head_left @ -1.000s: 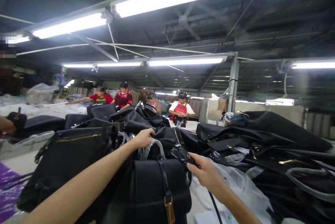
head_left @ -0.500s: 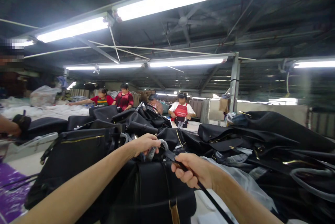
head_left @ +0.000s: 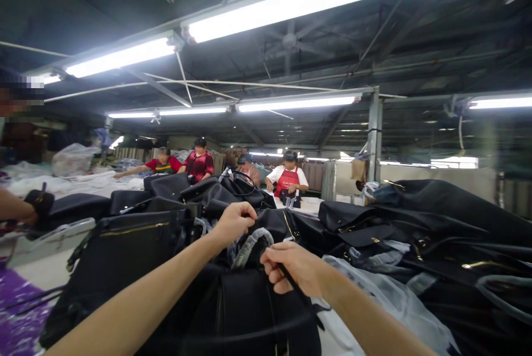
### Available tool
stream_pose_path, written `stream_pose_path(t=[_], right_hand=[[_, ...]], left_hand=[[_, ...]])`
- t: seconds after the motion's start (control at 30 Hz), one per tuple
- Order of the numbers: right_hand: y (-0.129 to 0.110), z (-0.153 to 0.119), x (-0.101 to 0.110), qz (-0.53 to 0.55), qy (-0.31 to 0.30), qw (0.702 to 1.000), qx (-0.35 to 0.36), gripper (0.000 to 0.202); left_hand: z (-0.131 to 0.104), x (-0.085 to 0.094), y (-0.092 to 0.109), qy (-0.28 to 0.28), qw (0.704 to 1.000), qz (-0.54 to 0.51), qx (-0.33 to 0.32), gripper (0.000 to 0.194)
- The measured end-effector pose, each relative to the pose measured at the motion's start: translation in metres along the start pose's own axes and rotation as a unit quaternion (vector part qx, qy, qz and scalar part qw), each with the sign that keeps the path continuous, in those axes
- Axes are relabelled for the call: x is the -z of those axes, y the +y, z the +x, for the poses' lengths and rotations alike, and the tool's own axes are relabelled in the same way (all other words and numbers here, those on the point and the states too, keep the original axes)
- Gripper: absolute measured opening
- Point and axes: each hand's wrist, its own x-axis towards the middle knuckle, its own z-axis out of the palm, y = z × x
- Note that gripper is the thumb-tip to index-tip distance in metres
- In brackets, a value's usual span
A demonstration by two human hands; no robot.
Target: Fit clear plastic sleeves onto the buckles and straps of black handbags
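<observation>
Far left: a co-worker's arm [head_left: 16, 207] reaches in from the edge, with a black band at the wrist, above a clear plastic sheet [head_left: 50, 237].
Left bag: a large black bag [head_left: 124, 250] with a gold zip line lies tilted on the pile, just left of the person's left forearm.
Left hand: the left hand [head_left: 235, 222] is closed, its fingers pinched on the top of the plastic-wrapped handle [head_left: 249, 245], at the crest of the heap.
Handle: the wrapped handle arches up between the two hands, belonging to the front bag [head_left: 249, 311].
Front bag: black, upright, nearest the camera, under both hands, in the middle of the pile on the table [head_left: 37, 267].
Right hand: the right hand [head_left: 295, 270] is curled into a fist around a thin black strap [head_left: 305, 300] that runs down and to the right from it.
Right of hands: clear plastic wrapping [head_left: 382, 295] lies over more black bags [head_left: 436, 223] with gold fittings.
Background: four people [head_left: 286, 178] stand at a far table, behind the heap.
</observation>
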Motion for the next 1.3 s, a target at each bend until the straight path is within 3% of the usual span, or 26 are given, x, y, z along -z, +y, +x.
stream_pose_path(t=[0.17, 0.27, 0.37, 0.47, 0.63, 0.77, 0.9, 1.0, 1.07, 1.17, 1.3], right_hand=[[0.008, -0.028, 0.013, -0.086, 0.058, 0.993, 0.048, 0.025], [0.012, -0.039, 0.015, -0.128, 0.048, 0.990, 0.044, 0.030], [0.014, -0.047, 0.018, -0.123, 0.007, 0.991, 0.047, 0.038], [0.015, -0.054, 0.022, -0.122, -0.022, 0.991, 0.050, 0.036], [0.016, -0.065, 0.028, -0.168, 0.019, 0.985, 0.045, 0.020], [0.020, -0.068, 0.026, -0.140, -0.032, 0.987, 0.066, 0.025], [0.025, -0.059, 0.021, -0.149, 0.037, 0.983, 0.104, 0.022], [0.028, -0.048, 0.018, -0.156, 0.094, 0.973, 0.143, 0.012], [0.030, -0.044, 0.016, -0.138, 0.091, 0.974, 0.158, 0.011], [0.032, -0.042, 0.017, -0.088, 0.079, 0.982, 0.145, 0.022], [0.036, -0.040, 0.018, -0.071, 0.142, 0.976, 0.147, 0.032]], left_hand=[[0.003, -0.008, 0.030, 0.041, 0.993, 0.037, -0.107, 0.022], [-0.009, -0.029, 0.037, 0.005, 0.979, 0.107, -0.171, 0.025], [-0.022, -0.047, 0.034, -0.060, 0.972, 0.119, -0.193, 0.011], [-0.035, -0.050, 0.028, -0.076, 0.981, 0.066, -0.165, 0.009], [-0.060, -0.043, 0.022, -0.073, 0.957, 0.143, -0.242, 0.014], [-0.080, -0.050, 0.020, 0.002, 0.946, 0.178, -0.269, 0.019], [-0.097, -0.064, 0.016, 0.046, 0.958, 0.172, -0.224, 0.021], [-0.104, -0.072, 0.010, 0.025, 0.986, 0.090, -0.137, 0.016], [-0.106, -0.075, 0.005, 0.020, 0.998, 0.018, -0.064, 0.013], [-0.105, -0.076, -0.001, 0.037, 0.997, -0.071, 0.020, 0.010], [-0.104, -0.076, -0.004, 0.043, 0.991, -0.116, 0.043, 0.013]])
